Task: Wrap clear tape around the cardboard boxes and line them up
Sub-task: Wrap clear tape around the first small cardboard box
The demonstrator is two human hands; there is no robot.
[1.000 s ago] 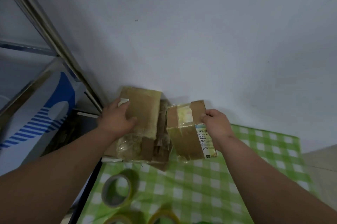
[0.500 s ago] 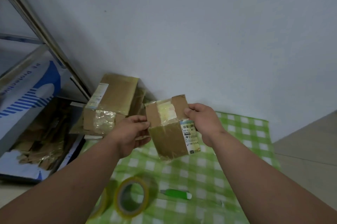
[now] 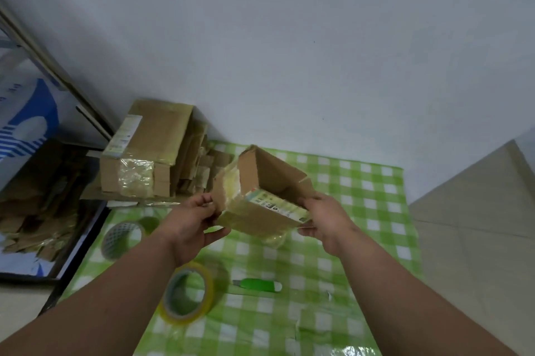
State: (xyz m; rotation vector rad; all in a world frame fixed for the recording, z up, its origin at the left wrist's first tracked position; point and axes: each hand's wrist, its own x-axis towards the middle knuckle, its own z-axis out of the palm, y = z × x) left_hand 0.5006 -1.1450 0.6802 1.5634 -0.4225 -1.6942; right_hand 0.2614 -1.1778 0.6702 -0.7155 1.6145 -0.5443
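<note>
Nearest, a yellowish tape roll (image 3: 187, 293) lies on the green checked cloth (image 3: 362, 199). Above it, a small cardboard box (image 3: 262, 196) is held tilted in the air, gripped at its ends by the left hand (image 3: 192, 222) and right hand (image 3: 325, 221). Farther back, a larger taped box (image 3: 147, 150) rests against the wall.

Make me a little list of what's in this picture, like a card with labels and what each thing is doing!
held box: small cardboard box, lifted above the cloth
left hand: grips the box's left side
right hand: grips its right end
other box: bigger box by the wall
tape: two rolls on the green checked cloth
cutter: green cutter beside the near roll
</note>
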